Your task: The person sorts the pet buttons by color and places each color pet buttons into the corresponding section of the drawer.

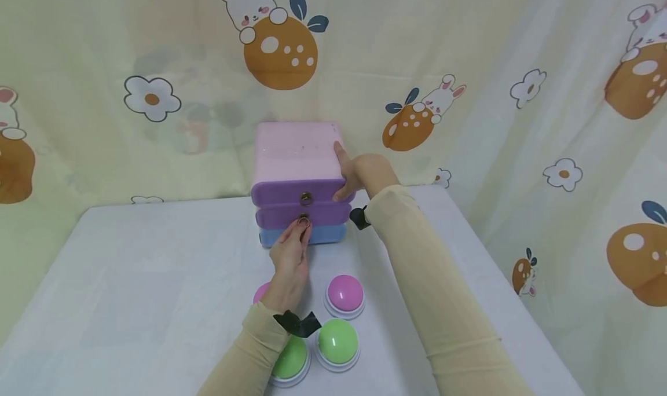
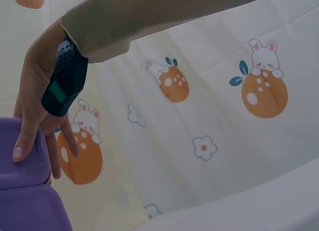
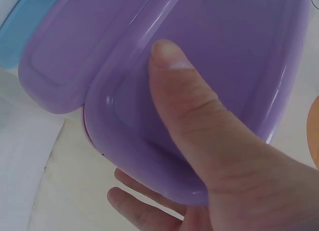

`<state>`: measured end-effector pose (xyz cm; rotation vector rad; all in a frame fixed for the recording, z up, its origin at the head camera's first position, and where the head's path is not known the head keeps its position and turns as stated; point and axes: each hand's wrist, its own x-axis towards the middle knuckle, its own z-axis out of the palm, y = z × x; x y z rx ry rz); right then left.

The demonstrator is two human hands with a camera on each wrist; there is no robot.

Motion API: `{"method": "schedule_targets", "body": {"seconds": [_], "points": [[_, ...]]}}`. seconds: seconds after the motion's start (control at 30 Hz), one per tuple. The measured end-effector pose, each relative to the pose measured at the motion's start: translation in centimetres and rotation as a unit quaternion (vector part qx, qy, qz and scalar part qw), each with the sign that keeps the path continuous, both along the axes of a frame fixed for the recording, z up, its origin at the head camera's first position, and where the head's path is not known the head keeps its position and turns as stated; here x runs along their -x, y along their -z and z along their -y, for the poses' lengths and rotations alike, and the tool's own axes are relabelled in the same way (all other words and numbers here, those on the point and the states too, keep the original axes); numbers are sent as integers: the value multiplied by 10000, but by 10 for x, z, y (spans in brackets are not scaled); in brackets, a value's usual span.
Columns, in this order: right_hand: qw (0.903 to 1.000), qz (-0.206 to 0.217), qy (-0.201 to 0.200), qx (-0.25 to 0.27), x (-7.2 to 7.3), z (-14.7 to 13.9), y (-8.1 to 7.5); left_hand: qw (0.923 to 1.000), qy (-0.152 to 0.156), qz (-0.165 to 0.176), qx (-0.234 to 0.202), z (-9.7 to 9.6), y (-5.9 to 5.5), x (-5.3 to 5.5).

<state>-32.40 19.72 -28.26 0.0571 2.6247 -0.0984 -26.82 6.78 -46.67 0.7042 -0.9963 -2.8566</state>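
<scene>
My left hand [image 1: 290, 260] pinches a ring [image 1: 304, 221]; my right hand [image 1: 365, 173] lies against the drawer box [image 1: 299, 153].

Starting leftward on the white table [image 1: 146, 292], a pink dome [image 1: 261, 292] and a green dome [image 1: 292, 358] sit partly covered by my left wrist and sleeve [image 1: 255, 338]; then come a second green dome [image 1: 337, 341] and a second pink dome [image 1: 346, 292], between my forearms. A rabbit-print curtain [image 1: 354, 48] hangs behind everything. The ring is between my left thumb and fingers, on the purple middle drawer [image 1: 276, 216], above the blue drawer [image 1: 328, 234]. To the right, my other thumb rests straight on the front of the top drawer [image 1: 278, 193], near its right end, with the fingers apart and stretched past the box's side.
</scene>
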Motion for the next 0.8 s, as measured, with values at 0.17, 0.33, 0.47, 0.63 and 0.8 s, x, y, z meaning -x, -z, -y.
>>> {"method": "schedule_targets", "body": {"seconds": [0.17, 0.33, 0.47, 0.63, 0.8], "points": [[10000, 54, 47, -13, 0, 2, -2, 9999, 2, 71, 139, 2, -2, -1], [9999, 89, 66, -113, 0, 5, -5, 9996, 3, 60, 290, 5, -3, -3], [9996, 145, -16, -228, 1, 6, -6, 9982, 54, 193, 562, 6, -2, -9], [9991, 23, -139, -395, 1, -1, -6, 9976, 221, 175, 628, 2, -2, -14], [9998, 55, -90, -180, 1, -1, -2, 9983, 182, 240, 503, 4, -3, -15]]}}
